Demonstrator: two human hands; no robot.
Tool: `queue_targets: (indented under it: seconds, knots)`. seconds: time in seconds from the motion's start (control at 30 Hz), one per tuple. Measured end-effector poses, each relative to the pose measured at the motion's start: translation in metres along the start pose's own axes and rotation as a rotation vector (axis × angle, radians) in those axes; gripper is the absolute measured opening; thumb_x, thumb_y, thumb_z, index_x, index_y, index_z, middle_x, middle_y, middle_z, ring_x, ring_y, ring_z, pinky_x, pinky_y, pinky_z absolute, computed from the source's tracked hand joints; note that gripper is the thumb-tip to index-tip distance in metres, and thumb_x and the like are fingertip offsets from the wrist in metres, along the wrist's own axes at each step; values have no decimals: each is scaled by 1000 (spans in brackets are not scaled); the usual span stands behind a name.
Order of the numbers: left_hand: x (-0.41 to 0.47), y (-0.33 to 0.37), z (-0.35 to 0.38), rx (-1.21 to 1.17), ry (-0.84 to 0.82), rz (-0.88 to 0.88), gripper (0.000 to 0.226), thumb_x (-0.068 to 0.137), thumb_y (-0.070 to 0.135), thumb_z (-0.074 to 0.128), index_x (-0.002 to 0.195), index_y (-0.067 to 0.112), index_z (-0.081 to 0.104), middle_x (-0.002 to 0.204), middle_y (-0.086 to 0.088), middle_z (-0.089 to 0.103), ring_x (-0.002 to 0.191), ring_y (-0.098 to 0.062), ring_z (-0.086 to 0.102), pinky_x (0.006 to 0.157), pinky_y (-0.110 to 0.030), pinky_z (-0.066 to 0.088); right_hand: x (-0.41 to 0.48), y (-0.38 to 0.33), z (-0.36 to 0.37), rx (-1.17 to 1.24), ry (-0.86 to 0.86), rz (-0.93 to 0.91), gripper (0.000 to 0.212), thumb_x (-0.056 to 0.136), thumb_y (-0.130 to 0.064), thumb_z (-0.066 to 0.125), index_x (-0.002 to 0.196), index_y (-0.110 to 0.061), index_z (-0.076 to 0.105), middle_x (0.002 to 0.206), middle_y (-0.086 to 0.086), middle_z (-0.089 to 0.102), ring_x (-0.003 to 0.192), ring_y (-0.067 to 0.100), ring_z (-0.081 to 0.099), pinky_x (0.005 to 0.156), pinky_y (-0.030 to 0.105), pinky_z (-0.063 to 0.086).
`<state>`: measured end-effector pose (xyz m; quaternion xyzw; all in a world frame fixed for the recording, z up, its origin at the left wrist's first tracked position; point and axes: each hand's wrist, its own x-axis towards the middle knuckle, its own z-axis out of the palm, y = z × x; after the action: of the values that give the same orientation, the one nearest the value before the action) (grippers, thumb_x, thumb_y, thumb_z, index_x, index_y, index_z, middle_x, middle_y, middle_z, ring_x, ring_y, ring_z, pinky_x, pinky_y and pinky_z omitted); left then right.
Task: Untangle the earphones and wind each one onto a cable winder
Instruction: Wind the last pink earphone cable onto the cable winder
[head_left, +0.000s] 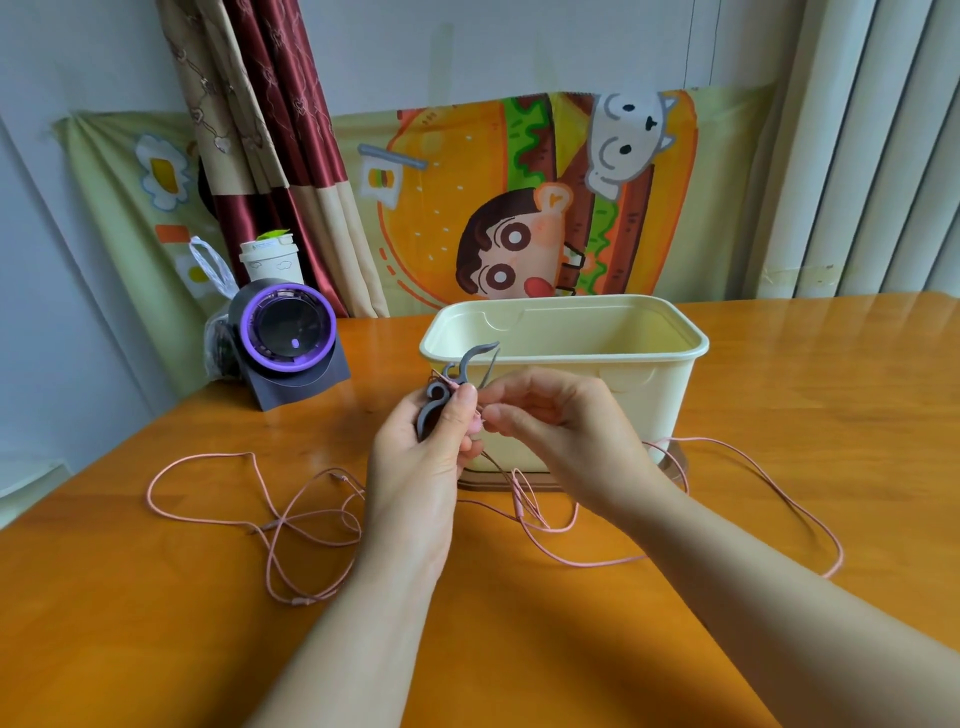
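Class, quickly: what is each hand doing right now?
Left hand: grips the grey cable winder.
Right hand: pinches the pink earphone cable.

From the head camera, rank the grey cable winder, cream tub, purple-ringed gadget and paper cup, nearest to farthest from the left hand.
1. The grey cable winder: gripped in the left hand.
2. The cream tub: just behind, to the right.
3. The purple-ringed gadget: back left.
4. The paper cup: behind the gadget, farthest back.

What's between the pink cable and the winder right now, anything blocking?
Nothing visible. The left hand holds the grey winder; the right hand pinches the pink cable right beside it.
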<state>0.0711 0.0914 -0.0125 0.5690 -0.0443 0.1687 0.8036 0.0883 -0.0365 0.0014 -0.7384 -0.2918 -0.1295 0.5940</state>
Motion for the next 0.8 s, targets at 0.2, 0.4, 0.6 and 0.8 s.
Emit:
queue_targets:
  seconds: [0.2,0.4,0.6,0.8]
  knots:
    - [2,13,-9,78,-139,-76,12,79,26,66,81,14,65,63,6,63,65,-5,53,63,-15,49,10,-29,-32,-388,-78,-35,10,88,-12,65,90,-17,73,84,-7,73,76,4,68,78,24,54]
    - [-6,26,-11,118,-524,-270,21,75,10,76,94,9,66,68,-3,67,55,-4,54,55,-14,46,13,-45,-48,-241,-69,-66,16,94,-26,56,101,-19,69,103,-9,70,98,-1,63,81,16,50]
    - [-9,26,-12,209,-717,-315,22,63,27,77,84,21,78,73,1,67,60,-7,58,56,-16,47,12,-22,-36,-177,-372,168,45,85,-50,40,80,-14,68,79,-3,68,77,10,61,81,28,47]
    - [-8,30,-14,187,-710,-327,27,60,24,79,85,17,72,74,-3,68,59,-9,59,54,-17,48,8,-20,-32,-241,-301,176,55,82,-55,46,56,-7,40,53,4,34,52,14,30,50,26,28]
